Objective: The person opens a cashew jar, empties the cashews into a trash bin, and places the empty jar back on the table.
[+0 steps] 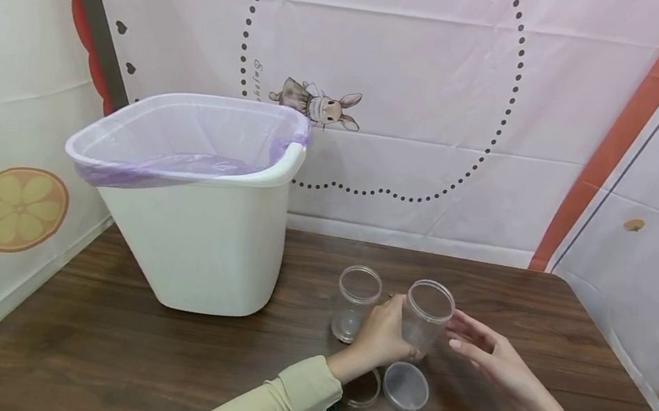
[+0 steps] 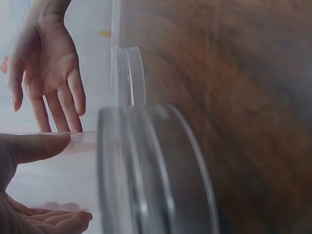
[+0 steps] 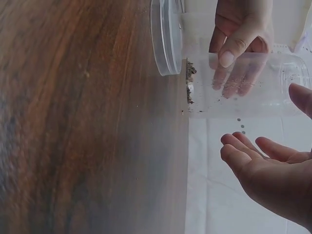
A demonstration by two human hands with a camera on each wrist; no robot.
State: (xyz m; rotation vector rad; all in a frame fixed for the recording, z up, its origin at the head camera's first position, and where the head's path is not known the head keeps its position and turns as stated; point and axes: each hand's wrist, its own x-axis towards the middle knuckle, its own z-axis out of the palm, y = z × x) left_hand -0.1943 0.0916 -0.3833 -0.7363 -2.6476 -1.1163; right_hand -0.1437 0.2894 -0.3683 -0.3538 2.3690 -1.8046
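Observation:
My left hand grips a clear plastic jar without a lid, thumb on the near side and fingers behind the wall. Dark crumbs show at the bottom of this jar in the right wrist view. Just right of it, my right hand is held with loosely spread fingers, palm toward the jar and nothing in its grasp. A second clear jar, its top uncovered, stands left of my left hand. Two clear round lids, a left lid and a right lid, lie on the table in front.
A white bin with a purple liner stands at the left on the brown wooden table. Printed cloth hangs behind the table and along both sides.

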